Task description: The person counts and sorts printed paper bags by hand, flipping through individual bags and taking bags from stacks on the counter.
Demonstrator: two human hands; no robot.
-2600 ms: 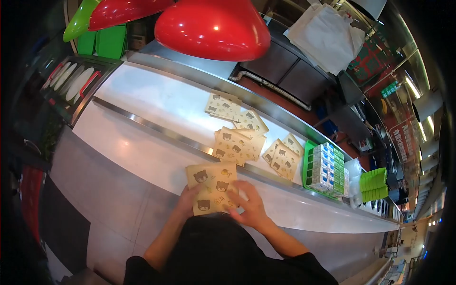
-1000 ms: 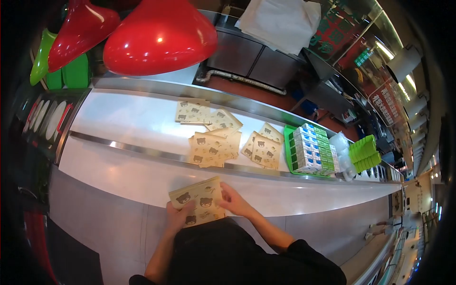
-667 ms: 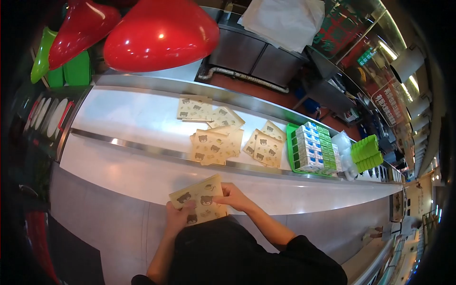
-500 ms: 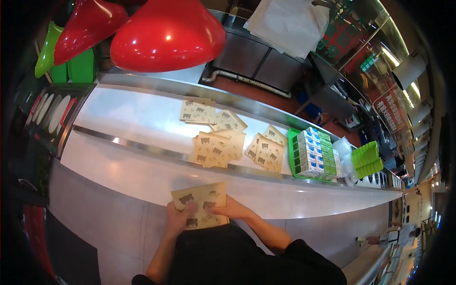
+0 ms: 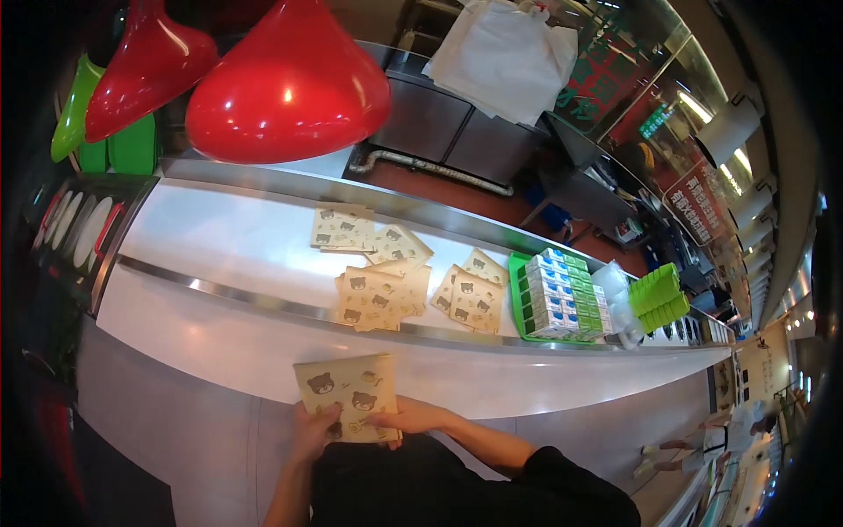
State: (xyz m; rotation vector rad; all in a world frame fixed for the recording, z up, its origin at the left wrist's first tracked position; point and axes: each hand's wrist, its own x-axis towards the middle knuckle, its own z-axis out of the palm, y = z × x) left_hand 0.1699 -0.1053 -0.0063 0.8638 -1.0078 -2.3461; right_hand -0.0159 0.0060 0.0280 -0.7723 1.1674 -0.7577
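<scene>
A small stack of tan paper bags (image 5: pixel 347 376) printed with brown bears is held upright before my body, over the near edge of the white counter (image 5: pixel 237 338). My left hand (image 5: pixel 311 430) grips its lower left corner, thumb across the front. On the lower right side, my right hand (image 5: pixel 411 416) is closed on the same stack, its thumb also on the front; the fingers behind are hidden. Beyond the stack, more printed bags lie in loose overlapping piles on the counter: a back pile (image 5: pixel 344 230), a front pile (image 5: pixel 379 297) and a right pile (image 5: pixel 477 294).
A green tray (image 5: pixel 516 323) of small boxed cartons (image 5: pixel 558 299) stands right of the bags, with stacked green containers (image 5: pixel 657 297) past it. Red lamps (image 5: pixel 285 92) hang at upper left. White plastic bags (image 5: pixel 505 61) hang opposite. A person (image 5: pixel 733 435) is far right.
The view has shifted, so the counter and lamps sit lower and further left. Both hands keep hold of the stack, which shows slightly more upright and square.
</scene>
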